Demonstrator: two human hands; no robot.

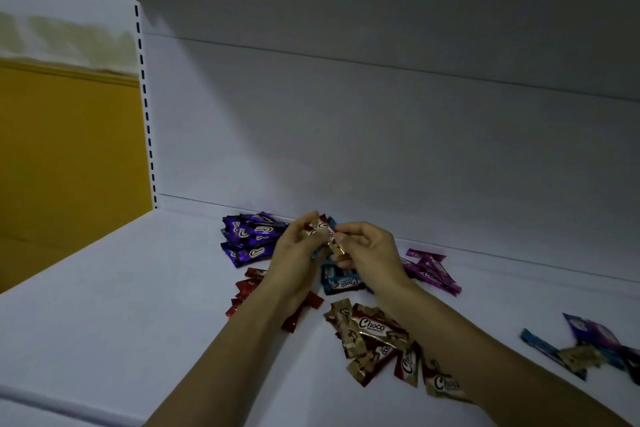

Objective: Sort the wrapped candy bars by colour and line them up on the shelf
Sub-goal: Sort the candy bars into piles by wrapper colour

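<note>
Two bare arms reach in from the bottom, over a pile of gold bars (377, 336) that lies on the white shelf (104, 305). Some gold bars are partly hidden under the right arm.

Farther in, the left hand (294, 253) and the right hand (367, 250) meet above the shelf. Both hands have their fingers curled around a small bunch of bars (323, 236), held up between them. The bunch shows gold, red and blue wrappers.

Under the left wrist lie the red bars (247, 286). Just below the hands are the blue bars (341, 281). Behind the left hand, close to the back wall (346, 132), sits a pile of dark purple bars (251, 239). Beside the right wrist lie the pink bars (431, 269). Far to the right, well apart from the rest, is a mixed heap (588, 347) of blue, gold and purple bars.

A yellow wall (69, 156) stands to the left of the shelf.
</note>
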